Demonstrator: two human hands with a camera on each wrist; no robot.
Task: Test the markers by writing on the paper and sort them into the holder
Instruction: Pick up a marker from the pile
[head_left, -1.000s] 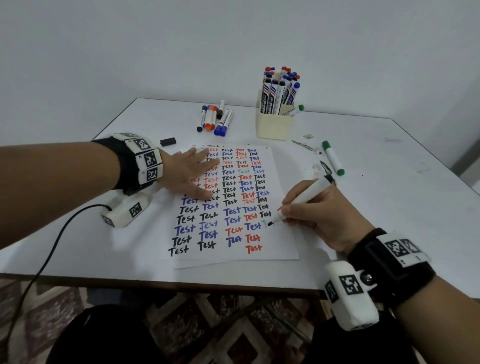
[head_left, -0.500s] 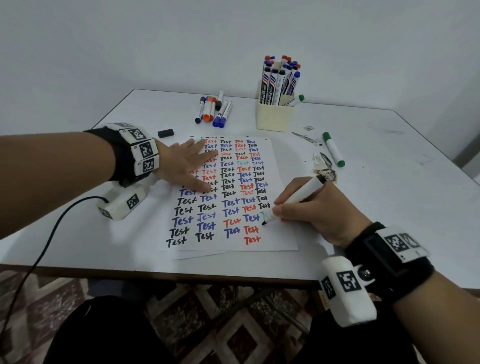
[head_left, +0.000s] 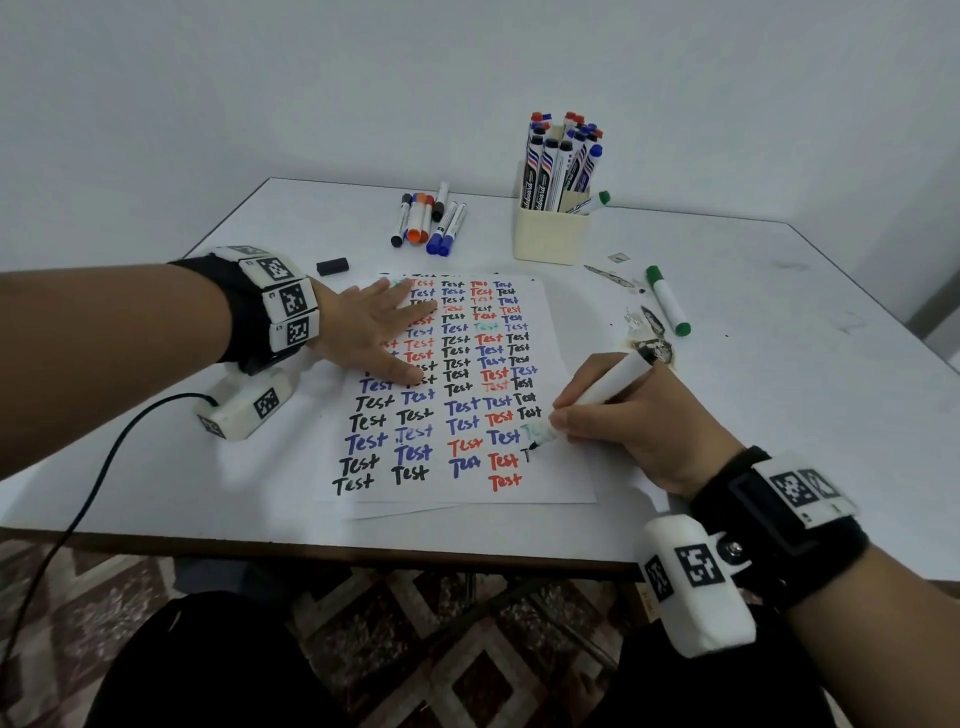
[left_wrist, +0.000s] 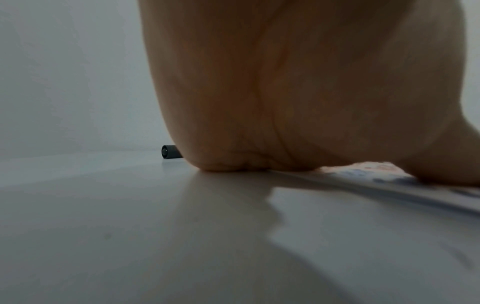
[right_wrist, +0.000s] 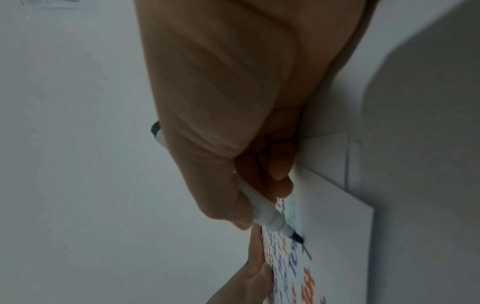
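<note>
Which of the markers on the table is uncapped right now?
The marker in the right hand, black tip on the paper. The loose green marker and the group of markers are capped.

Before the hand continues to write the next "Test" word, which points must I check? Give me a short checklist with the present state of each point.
1. Right hand grips the marker firmly: ok.
2. Marker tip touches the paper: ok; a first black stroke shows in the head view.
3. Left hand rests flat on the paper to steady it: ok.
4. Free space on the paper beside the tip: ok.
5. Black cap within reach on the table: ok.
6. Room in the holder for this marker: cannot tell, it looks crowded.
</note>
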